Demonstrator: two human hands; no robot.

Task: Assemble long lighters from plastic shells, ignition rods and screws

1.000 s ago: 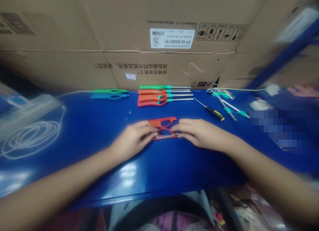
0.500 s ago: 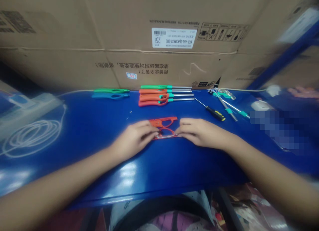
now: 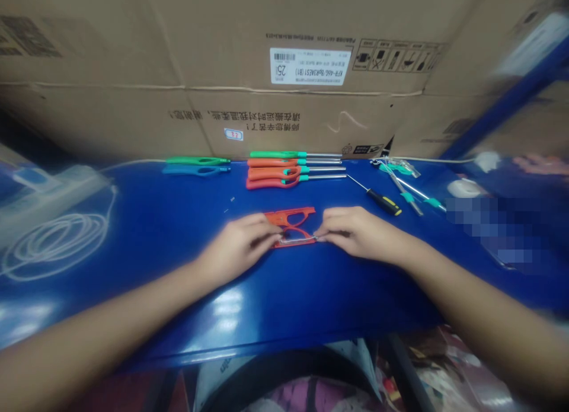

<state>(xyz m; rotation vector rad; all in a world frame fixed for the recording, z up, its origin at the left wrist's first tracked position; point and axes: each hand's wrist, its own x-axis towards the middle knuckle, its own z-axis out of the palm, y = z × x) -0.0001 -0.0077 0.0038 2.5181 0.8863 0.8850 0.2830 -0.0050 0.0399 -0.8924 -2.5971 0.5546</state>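
Two red-orange lighter casing halves lie side by side on the blue table (image 3: 186, 228), the upper half (image 3: 284, 213) farther from me and the lower half (image 3: 291, 245) nearer. My left hand (image 3: 237, 246) is closed at the left end of the lower half, fingertips pinched on it. A thin pale wire (image 3: 299, 240) runs along this half toward the right. My right hand (image 3: 355, 234) is closed in a pinch at the wire's right end, beside the casing. Fingertips partly hide what is between them.
Behind lie several lighters (image 3: 275, 173) with metal tubes, a screwdriver (image 3: 384, 202) and metal tubes with green collars (image 3: 406, 192). At left are green and blue lighter bodies (image 3: 195, 169), a coiled white cable (image 3: 57, 246) and a power strip (image 3: 57, 189). A cardboard box (image 3: 222, 56) stands at the back.
My right hand has shifted very slightly right and up, its fingertips a little farther from the casing. My left hand and the casing halves stay nearly where they were.
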